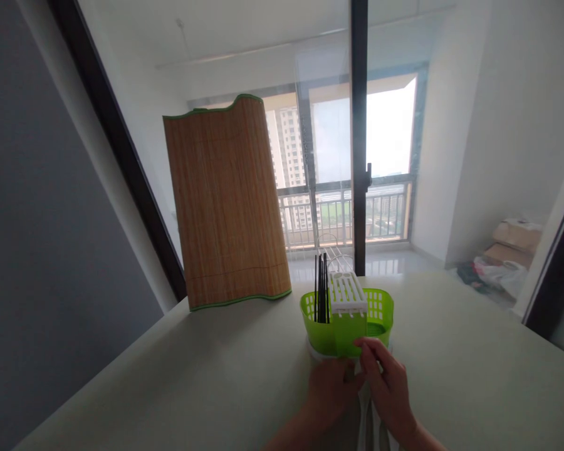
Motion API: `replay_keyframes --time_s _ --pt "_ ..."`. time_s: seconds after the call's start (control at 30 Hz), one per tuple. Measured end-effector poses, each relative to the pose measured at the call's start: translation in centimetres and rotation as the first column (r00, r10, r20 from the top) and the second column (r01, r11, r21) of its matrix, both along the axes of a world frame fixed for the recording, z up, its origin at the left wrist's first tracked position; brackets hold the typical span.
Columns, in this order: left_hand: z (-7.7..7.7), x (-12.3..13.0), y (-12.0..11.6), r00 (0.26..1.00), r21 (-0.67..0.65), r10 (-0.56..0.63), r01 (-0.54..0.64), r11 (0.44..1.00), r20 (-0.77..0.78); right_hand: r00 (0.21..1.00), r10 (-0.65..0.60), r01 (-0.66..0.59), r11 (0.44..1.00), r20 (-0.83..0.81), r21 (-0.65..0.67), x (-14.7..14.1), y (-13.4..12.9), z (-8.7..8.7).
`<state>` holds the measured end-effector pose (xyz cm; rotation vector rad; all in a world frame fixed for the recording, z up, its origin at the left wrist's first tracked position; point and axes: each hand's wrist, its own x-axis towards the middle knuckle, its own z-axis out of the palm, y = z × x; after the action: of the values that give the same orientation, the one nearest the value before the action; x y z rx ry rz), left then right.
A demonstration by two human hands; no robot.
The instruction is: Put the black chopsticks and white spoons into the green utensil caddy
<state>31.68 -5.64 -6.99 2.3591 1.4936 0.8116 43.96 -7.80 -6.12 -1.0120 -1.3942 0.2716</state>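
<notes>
A green plastic basket (pixel 318 335) stands on the table, with a white slotted rack (pixel 346 292) across its middle. Several black chopsticks (pixel 321 288) rise from its left compartment. My left hand (pixel 331 385) is at the basket's front, fingers bent around the upper part of some pale long-handled utensils (pixel 365 416). Close beside it on the right, my right hand (pixel 388 382) has thumb and fingertips pinched together just below the rack's front; what they hold is too small to tell. The utensils hang down between both hands toward the bottom edge.
A bamboo mat (pixel 228 203) with green edging stands upright on the table (pixel 451 351), left of the basket. Behind are a dark-framed glass door (pixel 359 138) and a wire rack. Cardboard boxes (pixel 517 235) and bags lie at the right.
</notes>
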Motion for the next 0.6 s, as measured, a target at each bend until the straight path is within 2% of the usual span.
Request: replay_keyframes --time_s 0.13,0.2,0.27,0.33,0.47,0.53,0.6 --pt "-1.7 1.2 0.9 1.0 0.023 0.014 -0.014 1.0 0.002 0.996 0.062 -0.064 0.998 0.057 0.018 -0.5 0.0 -0.1" --pt "-1.9 1.1 1.2 0.999 0.013 -0.004 0.003 1.0 0.046 0.992 0.093 -0.095 0.995 0.079 0.024 -0.7 -0.1 -0.1" --pt "-1.3 0.4 1.3 0.995 -0.008 -0.004 0.005 1.0 0.104 0.99 0.109 -0.112 0.993 0.093 0.023 -0.8 -0.2 0.0" --pt "0.0 -0.9 1.3 0.978 -0.01 0.026 -0.024 1.0 0.209 0.989 0.102 -0.104 0.994 0.102 0.013 -0.8 -0.2 0.0" --pt "2.8 -3.8 0.7 0.871 0.097 0.072 -0.135 0.986 0.485 0.99 0.079 -0.076 0.997 0.117 -0.028 -1.1 -0.2 -0.2" --pt "3.4 -4.9 0.4 0.853 0.187 0.073 -0.195 0.963 0.516 0.982 0.105 -0.096 0.993 0.158 -0.063 -1.5 -0.1 -0.5" --pt "3.4 -5.5 0.1 0.878 0.288 0.046 -0.205 0.935 0.476 0.958 0.145 -0.119 0.986 0.248 -0.116 -1.9 0.1 -1.1"
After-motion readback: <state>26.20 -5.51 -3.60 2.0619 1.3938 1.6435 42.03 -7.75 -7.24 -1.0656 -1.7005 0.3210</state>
